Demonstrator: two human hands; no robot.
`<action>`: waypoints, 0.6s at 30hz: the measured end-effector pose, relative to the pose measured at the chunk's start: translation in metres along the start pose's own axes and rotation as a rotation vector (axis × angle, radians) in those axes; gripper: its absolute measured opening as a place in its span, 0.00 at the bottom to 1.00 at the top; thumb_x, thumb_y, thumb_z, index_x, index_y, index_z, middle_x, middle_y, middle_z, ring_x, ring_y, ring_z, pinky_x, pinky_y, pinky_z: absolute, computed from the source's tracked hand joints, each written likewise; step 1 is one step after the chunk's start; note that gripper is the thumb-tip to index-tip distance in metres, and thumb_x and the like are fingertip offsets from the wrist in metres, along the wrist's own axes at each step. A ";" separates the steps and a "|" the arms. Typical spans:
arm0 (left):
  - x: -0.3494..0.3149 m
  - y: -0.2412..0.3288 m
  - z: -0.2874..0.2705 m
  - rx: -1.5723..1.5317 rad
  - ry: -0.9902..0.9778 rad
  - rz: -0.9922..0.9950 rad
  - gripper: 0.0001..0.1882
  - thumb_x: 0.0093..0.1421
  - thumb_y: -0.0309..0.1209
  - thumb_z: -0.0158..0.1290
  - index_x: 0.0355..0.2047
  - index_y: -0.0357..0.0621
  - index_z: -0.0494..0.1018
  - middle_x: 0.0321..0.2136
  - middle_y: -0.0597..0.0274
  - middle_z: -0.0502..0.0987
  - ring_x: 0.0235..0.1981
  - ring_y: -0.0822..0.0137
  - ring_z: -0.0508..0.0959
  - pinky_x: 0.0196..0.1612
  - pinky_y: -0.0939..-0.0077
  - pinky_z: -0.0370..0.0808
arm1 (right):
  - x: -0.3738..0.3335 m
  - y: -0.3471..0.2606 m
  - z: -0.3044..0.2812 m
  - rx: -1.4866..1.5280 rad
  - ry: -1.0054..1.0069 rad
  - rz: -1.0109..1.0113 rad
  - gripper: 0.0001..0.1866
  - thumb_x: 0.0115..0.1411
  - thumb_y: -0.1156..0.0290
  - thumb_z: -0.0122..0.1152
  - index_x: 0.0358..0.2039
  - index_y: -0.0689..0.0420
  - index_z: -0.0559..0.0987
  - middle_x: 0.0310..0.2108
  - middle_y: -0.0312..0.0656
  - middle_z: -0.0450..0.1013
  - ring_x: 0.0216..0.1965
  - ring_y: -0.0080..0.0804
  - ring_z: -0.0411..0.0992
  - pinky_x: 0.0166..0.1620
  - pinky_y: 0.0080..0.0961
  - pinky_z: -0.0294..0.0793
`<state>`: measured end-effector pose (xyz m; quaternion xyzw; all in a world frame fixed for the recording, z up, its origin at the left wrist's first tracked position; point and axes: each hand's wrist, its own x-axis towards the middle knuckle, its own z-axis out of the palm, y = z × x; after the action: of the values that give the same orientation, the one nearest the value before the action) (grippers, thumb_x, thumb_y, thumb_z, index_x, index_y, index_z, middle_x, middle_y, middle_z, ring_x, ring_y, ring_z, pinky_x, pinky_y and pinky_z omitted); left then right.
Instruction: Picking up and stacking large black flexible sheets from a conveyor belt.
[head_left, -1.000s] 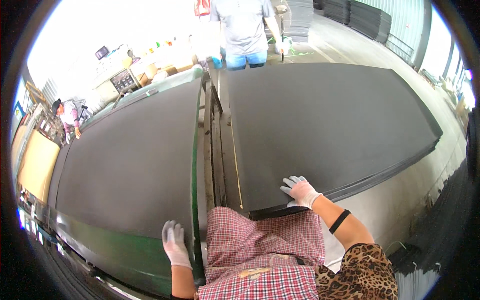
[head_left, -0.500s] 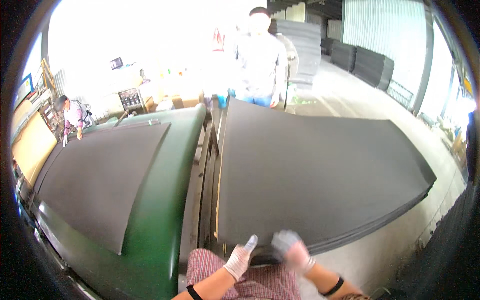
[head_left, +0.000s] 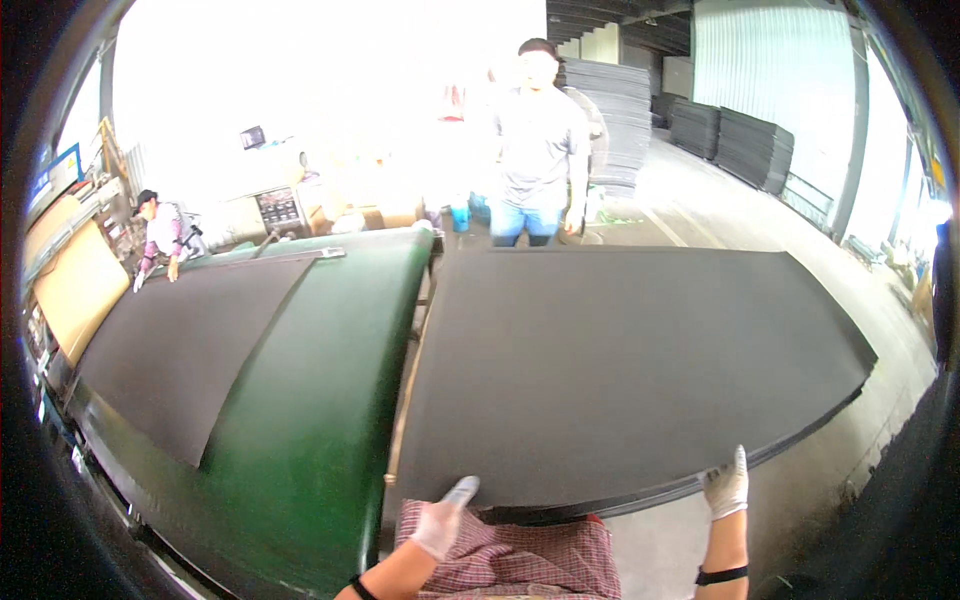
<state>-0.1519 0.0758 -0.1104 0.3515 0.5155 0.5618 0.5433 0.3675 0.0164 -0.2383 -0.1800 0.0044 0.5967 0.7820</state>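
Note:
A large dark grey sheet (head_left: 640, 360) lies flat on top of a stack of similar sheets in front of me. My left hand (head_left: 441, 523), in a white glove with grey fingertips, is at the near left corner. Its thumb rests on top of the sheet; the other fingers are mostly hidden at the edge. Farther right along the near edge, my gloved right hand (head_left: 726, 486) grips the sheet, with one digit stretched over the top and the rest partly out of sight.
To the left runs a green conveyor belt (head_left: 310, 400) with another dark sheet (head_left: 190, 350) on it. A co-worker (head_left: 165, 235) leans over its far left end. Another person (head_left: 540, 150) stands beyond the stack. More stacked sheets (head_left: 745, 150) stand at the back right.
My right hand has moved right along the near edge. The sheet's far left corner, raised before, now lies lower and flatter. The sheet on the belt appears farther left. More of the standing person shows.

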 end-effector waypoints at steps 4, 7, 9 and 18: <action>0.004 0.064 -0.137 -0.293 0.204 0.072 0.21 0.53 0.27 0.53 0.48 0.34 0.69 0.43 0.56 0.73 0.44 0.58 0.73 0.53 0.61 0.67 | -0.043 -0.038 0.015 -0.642 0.223 -0.407 0.35 0.52 0.44 0.56 0.53 0.55 0.71 0.52 0.41 0.69 0.51 0.43 0.66 0.54 0.41 0.62; 0.011 0.070 -0.319 -0.443 0.321 0.129 0.27 0.58 0.42 0.48 0.54 0.38 0.64 0.51 0.53 0.69 0.52 0.54 0.69 0.56 0.56 0.64 | -0.064 -0.071 0.027 -0.562 0.328 -0.352 0.33 0.53 0.46 0.51 0.51 0.58 0.71 0.48 0.43 0.71 0.49 0.44 0.68 0.51 0.41 0.66; -0.009 0.068 -0.383 -0.506 0.536 0.065 0.31 0.59 0.48 0.46 0.57 0.42 0.62 0.54 0.52 0.66 0.56 0.53 0.65 0.58 0.54 0.62 | -0.076 -0.056 0.033 -0.668 0.271 -0.316 0.33 0.53 0.45 0.50 0.51 0.59 0.71 0.47 0.44 0.72 0.48 0.44 0.68 0.50 0.43 0.67; -0.035 -0.090 -0.217 -0.402 0.042 -0.243 0.26 0.63 0.38 0.47 0.55 0.32 0.61 0.55 0.50 0.66 0.59 0.56 0.61 0.64 0.70 0.54 | -0.110 0.168 0.088 -0.728 0.246 -0.104 0.24 0.58 0.64 0.51 0.55 0.61 0.68 0.51 0.44 0.70 0.49 0.41 0.68 0.51 0.38 0.68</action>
<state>-0.3315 -0.0123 -0.2391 0.1601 0.4429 0.5907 0.6551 0.1607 -0.0238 -0.1776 -0.5160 -0.1230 0.4928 0.6898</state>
